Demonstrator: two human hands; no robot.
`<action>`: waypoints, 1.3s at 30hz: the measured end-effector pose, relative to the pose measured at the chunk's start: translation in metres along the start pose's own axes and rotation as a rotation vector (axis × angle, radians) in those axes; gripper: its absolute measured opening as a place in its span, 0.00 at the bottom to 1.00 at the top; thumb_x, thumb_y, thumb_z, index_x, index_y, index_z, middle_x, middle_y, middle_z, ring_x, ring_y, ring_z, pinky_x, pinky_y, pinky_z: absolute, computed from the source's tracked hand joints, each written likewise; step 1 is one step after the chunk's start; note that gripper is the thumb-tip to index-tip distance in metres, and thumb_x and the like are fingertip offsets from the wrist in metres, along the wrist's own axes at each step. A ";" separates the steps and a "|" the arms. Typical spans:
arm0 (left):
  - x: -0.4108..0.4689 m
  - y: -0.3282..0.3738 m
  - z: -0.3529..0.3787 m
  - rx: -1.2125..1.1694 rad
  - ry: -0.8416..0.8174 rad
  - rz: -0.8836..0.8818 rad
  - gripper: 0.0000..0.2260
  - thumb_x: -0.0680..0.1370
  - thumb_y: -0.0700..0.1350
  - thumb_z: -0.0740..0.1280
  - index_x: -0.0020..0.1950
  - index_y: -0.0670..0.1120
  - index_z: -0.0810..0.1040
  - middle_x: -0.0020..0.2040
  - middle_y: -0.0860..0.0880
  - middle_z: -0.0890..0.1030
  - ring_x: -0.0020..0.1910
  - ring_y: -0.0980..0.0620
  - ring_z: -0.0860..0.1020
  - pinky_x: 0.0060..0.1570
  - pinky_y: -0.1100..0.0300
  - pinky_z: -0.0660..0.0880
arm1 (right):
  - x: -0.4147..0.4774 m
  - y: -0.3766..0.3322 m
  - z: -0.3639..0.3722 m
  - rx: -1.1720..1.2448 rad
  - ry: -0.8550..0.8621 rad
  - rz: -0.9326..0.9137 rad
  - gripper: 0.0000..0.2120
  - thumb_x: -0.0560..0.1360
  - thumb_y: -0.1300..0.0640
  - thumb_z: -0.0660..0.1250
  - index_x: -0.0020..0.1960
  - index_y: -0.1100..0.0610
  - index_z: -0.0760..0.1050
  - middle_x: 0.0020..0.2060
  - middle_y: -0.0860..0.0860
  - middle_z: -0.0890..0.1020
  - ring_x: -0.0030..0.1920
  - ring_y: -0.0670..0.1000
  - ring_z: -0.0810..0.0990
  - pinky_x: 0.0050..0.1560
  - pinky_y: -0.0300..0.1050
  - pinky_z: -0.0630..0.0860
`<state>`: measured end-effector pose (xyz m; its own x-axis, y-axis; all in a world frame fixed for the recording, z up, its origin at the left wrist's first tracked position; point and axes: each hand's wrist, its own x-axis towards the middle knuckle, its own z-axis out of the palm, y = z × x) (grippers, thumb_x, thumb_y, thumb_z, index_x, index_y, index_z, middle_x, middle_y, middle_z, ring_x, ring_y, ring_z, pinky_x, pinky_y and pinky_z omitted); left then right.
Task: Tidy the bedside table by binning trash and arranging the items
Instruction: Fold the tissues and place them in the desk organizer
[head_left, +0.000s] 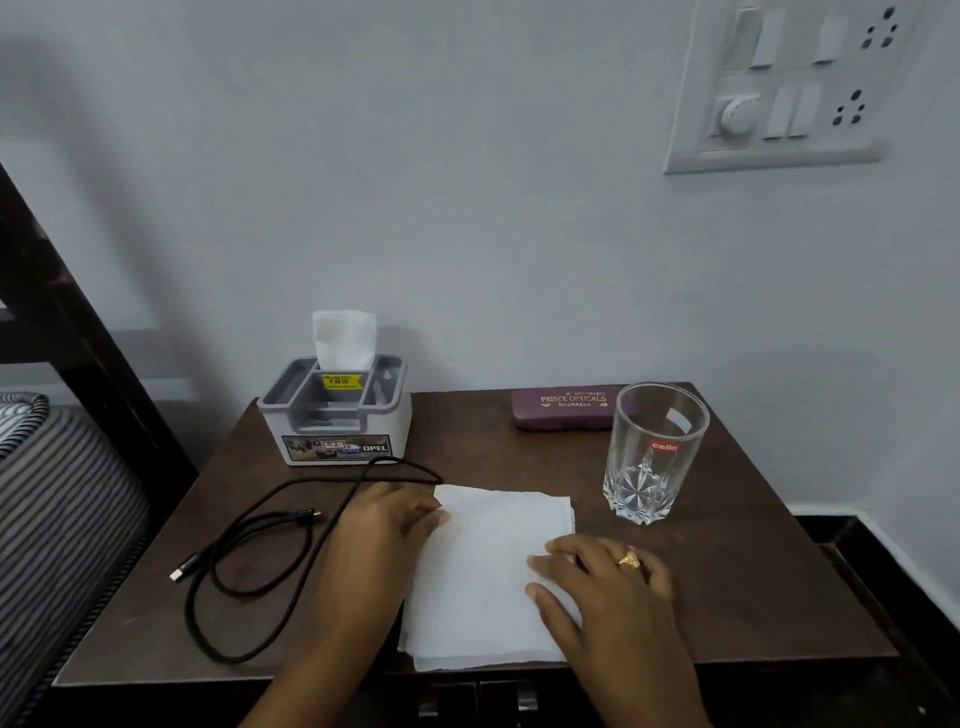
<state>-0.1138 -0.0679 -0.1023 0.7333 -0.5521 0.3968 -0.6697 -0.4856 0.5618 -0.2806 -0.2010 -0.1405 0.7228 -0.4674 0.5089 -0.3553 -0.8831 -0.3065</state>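
A folded white tissue (485, 577) lies flat on the dark wooden bedside table (727, 571) near its front edge. My left hand (387, 525) rests at the tissue's upper left edge, fingertips touching it. Across from it, my right hand (605, 582), wearing a gold ring, presses its fingers on the tissue's right side. A black charging cable (260, 545) lies in loose loops at the left. Behind it, a grey tissue holder (337, 415) with a white tissue sticking up stands at the back left.
An empty clear glass (652, 452) stands at the right, beside a purple spectacle case (563, 408) against the wall. A striped mattress (57, 499) and dark bed frame are at the left. A switchboard (789, 83) is on the wall above.
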 end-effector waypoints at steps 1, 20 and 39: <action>-0.003 0.002 -0.002 -0.015 0.013 0.045 0.02 0.69 0.47 0.73 0.39 0.49 0.83 0.39 0.59 0.78 0.38 0.60 0.75 0.43 0.78 0.67 | 0.000 0.000 0.000 0.001 -0.001 0.002 0.11 0.70 0.42 0.58 0.45 0.39 0.78 0.47 0.37 0.80 0.52 0.40 0.70 0.56 0.47 0.59; -0.007 -0.018 -0.007 -0.208 -0.262 0.074 0.06 0.67 0.47 0.76 0.39 0.56 0.80 0.64 0.63 0.74 0.64 0.68 0.70 0.65 0.58 0.68 | 0.000 -0.003 -0.002 -0.028 -0.020 0.026 0.11 0.70 0.40 0.57 0.46 0.37 0.77 0.47 0.35 0.78 0.51 0.38 0.69 0.55 0.47 0.58; -0.005 0.012 -0.001 -0.090 -0.160 -0.151 0.18 0.69 0.56 0.71 0.58 0.61 0.76 0.49 0.63 0.79 0.56 0.60 0.72 0.50 0.59 0.53 | 0.004 -0.001 -0.002 -0.029 -0.077 0.049 0.10 0.71 0.40 0.57 0.47 0.35 0.75 0.48 0.33 0.78 0.53 0.38 0.68 0.55 0.47 0.58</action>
<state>-0.1250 -0.0704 -0.0969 0.7913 -0.5819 0.1877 -0.5357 -0.5120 0.6714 -0.2784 -0.2016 -0.1363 0.7474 -0.5064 0.4300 -0.4074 -0.8606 -0.3055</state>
